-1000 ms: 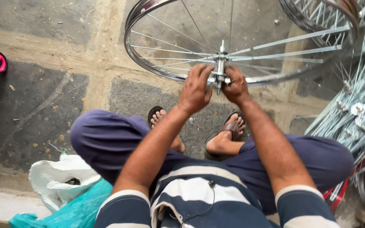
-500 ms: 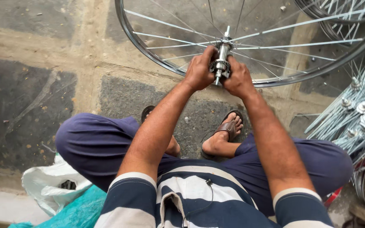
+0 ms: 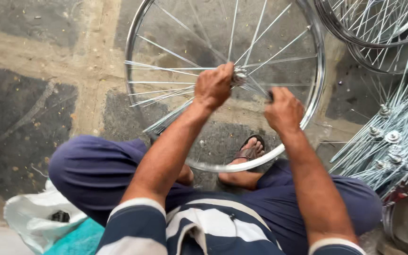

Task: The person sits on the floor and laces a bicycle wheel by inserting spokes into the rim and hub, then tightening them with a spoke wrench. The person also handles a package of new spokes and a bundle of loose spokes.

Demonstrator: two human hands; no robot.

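A chrome bicycle wheel rim (image 3: 318, 66) with loose silver spokes lies over my lap and the stone floor. Its hub (image 3: 240, 75) sits near the middle. My left hand (image 3: 215, 86) is closed around the hub from the left. My right hand (image 3: 284, 110) is closed on a small dark tool or spoke end just right of the hub; what it grips is mostly hidden by the fingers. My feet in brown sandals (image 3: 250, 152) show under the rim.
More spoked rims (image 3: 378, 35) lie at the top right. Hubs with bundled spokes (image 3: 388, 139) are piled at the right. A white plastic bag (image 3: 36, 212) and a teal bag (image 3: 79, 241) sit at my lower left.
The wheel has come closer and tilted flatter over my lap. My hands have moved apart: the left stays on the hub, the right has shifted right and lower.
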